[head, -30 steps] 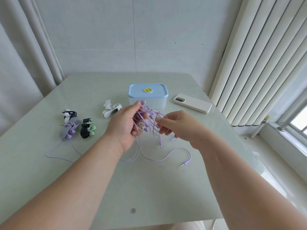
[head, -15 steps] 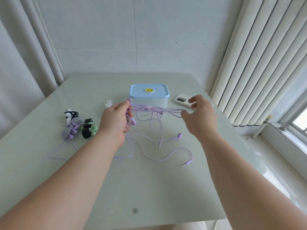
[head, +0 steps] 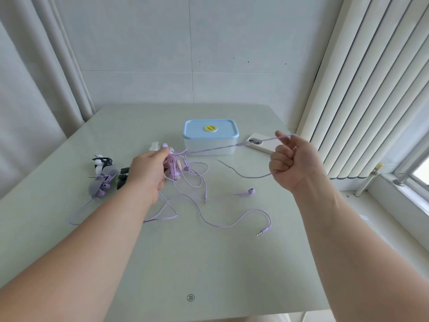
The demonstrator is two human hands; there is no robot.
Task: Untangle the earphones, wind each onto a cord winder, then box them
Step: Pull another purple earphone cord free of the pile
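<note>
Earphones [head: 178, 168], lilac, knotted in one clump, gripped in the left hand [head: 148, 173], which is raised just over the bench [head: 209, 263], left of centre. Fingers are curled round the clump, thumb on top. Loose loops hang from it and trail onto the surface toward the viewer.

Right hand [head: 292, 161] is raised well apart to the right, fingers curled into the palm, thumb and forefinger pinching one strand [head: 220, 148]. The strand runs taut from clump to pinch, crossing in front of the box [head: 210, 138] and above the phone [head: 260, 142]; touching either, cannot tell. It throws a thin shadow on the bench.

One earbud [head: 248, 192] lies free between the hands, nearer the viewer. A jack [head: 263, 231] ends a long loop further forward and right.

Box, blue lid on, sits behind the clump. Phone is just right of it, near the bench's right edge.

Winders [head: 102, 180] are bunched left of the left wrist, one partly hidden behind it. Another, white [head: 154, 146], peeks out behind the fingertips.

Edges: far edge meets the wall [head: 185, 54]; curtain [head: 34, 77] flanks the left, blinds [head: 359, 89] stand close on the right, past the right hand. Right forearm crosses the right edge. Wide bench surface shows between the jack and the near edge.
</note>
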